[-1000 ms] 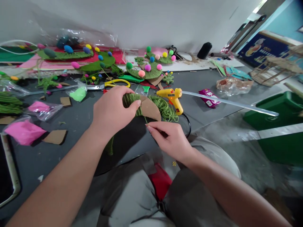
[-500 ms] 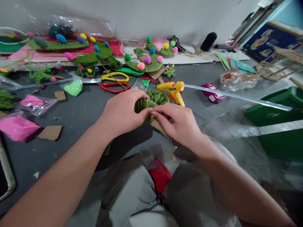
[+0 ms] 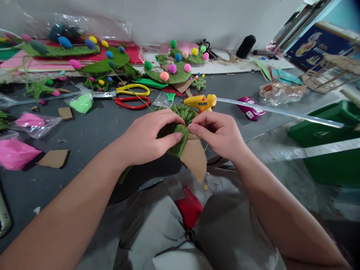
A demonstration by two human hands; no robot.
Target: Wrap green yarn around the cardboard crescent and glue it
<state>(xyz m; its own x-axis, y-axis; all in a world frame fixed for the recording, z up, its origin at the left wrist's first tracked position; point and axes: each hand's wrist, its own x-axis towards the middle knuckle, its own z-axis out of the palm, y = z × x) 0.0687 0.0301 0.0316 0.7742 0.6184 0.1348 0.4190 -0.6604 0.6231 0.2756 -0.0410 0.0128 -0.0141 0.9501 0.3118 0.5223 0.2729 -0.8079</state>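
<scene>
A leaf-shaped cardboard piece (image 3: pixel 196 159) has green yarn (image 3: pixel 180 144) wound around its upper part, while its pointed lower end is bare brown. My left hand (image 3: pixel 150 137) grips the wrapped part, thumb in front and fingers curled over the top. At the right edge of the wrapping, my right hand (image 3: pixel 221 129) pinches with thumb and forefinger, seemingly on the yarn strand, which the fingertips mostly hide. Just behind both hands lies a loose bundle of green yarn (image 3: pixel 184 110). A yellow glue gun (image 3: pixel 198 101) with a long clear glue stick rests behind my right hand.
Scissors (image 3: pixel 133 102) with red and yellow handles lie at back left. Green yarn-wrapped shapes with coloured pompoms (image 3: pixel 176 75) line the back. Pink bags (image 3: pixel 18 153) and cardboard scraps (image 3: pixel 54 159) sit left. A green bin (image 3: pixel 332 161) stands right of the table.
The cardboard piece has swung so that its bare pointed end now shows below my hands. My right hand has moved slightly up and right, its fingertips now at the wrapping's right edge.
</scene>
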